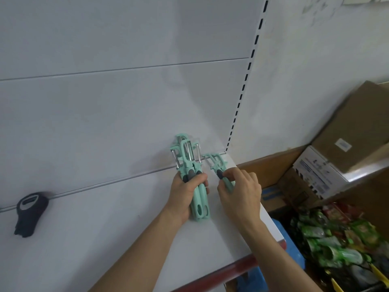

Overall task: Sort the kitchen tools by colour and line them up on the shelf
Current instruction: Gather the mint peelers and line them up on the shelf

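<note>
Left grip: your left hand [185, 194] is curled round a bundle of mint peelers [189, 163], heads toward the back panel [126, 123].
Right grip: your right hand [240, 190] pinches a single mint peeler [216, 165] by its handle.
Location: the single peeler looks to rest on the shelf [105, 228], near the rear right corner, just right of the bundle.
Long axis: front to back, head rearward, roughly parallel to the bundle.
Nearer hand: right.
Elsewhere: a dark tool [29, 213] lies well to the left.

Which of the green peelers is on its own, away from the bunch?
The single peeler pinched by the right hand, near the back right corner of the shelf; the other peelers are bundled in the left hand.
</note>
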